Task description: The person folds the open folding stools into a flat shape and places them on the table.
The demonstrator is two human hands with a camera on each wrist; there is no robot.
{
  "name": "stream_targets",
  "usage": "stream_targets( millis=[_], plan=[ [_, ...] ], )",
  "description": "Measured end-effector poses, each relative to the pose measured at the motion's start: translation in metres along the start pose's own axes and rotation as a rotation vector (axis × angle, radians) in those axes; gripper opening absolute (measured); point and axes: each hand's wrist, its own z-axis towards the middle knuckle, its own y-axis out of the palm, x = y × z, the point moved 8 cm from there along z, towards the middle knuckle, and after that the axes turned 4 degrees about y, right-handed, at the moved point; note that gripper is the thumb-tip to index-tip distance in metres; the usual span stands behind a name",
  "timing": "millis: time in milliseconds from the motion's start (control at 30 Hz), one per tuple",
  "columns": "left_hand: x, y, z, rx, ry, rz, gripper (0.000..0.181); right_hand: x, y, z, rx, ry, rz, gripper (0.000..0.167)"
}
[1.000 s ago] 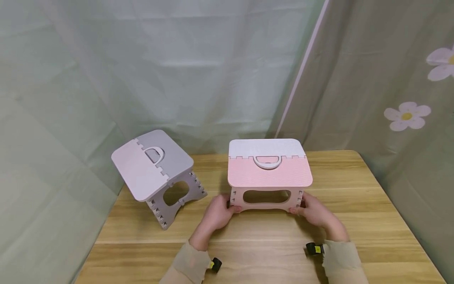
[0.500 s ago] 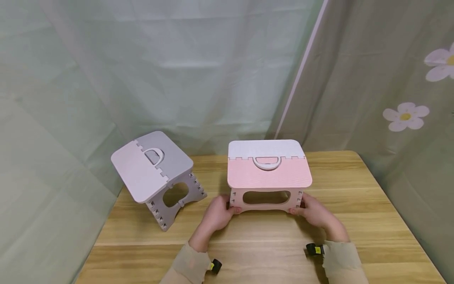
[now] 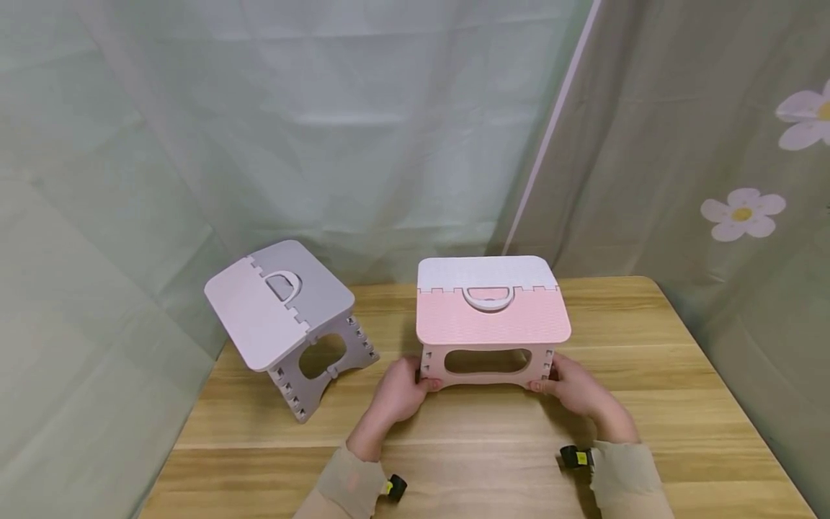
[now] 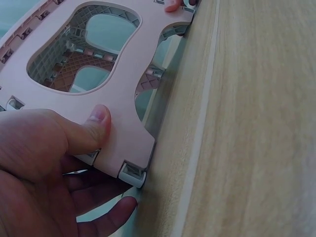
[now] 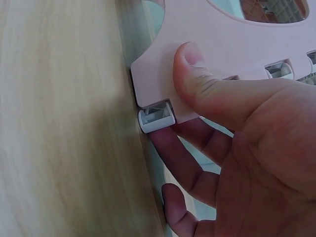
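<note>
A pink and white folding step stool [image 3: 493, 317] stands unfolded on the wooden table, its white carry handle [image 3: 489, 304] lying flat on top. My left hand [image 3: 397, 389] grips the lower left corner of its front leg panel. In the left wrist view the thumb [image 4: 98, 123] presses the panel's face, with fingers behind the edge. At the lower right corner my right hand [image 3: 577, 389] holds the same panel. Its thumb [image 5: 190, 64] lies on the front in the right wrist view, the other fingers curling behind. The rear leg panel is mostly hidden in the head view.
Left of the hands stands a second unfolded stool [image 3: 285, 303], grey and pale pink, turned at an angle. Curtains [image 3: 389, 144] hang behind and beside the wooden table [image 3: 480, 447]. Black wrist devices [image 3: 573, 456] sit on both forearms.
</note>
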Motion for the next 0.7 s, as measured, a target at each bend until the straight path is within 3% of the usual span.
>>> stream_targets(
  millis=[700],
  plan=[
    [0.001, -0.0003, 0.0005, 0.022, 0.023, 0.033, 0.024, -0.0001, 0.0005, 0.0014, 0.018, -0.001, -0.012, 0.03]
  ],
)
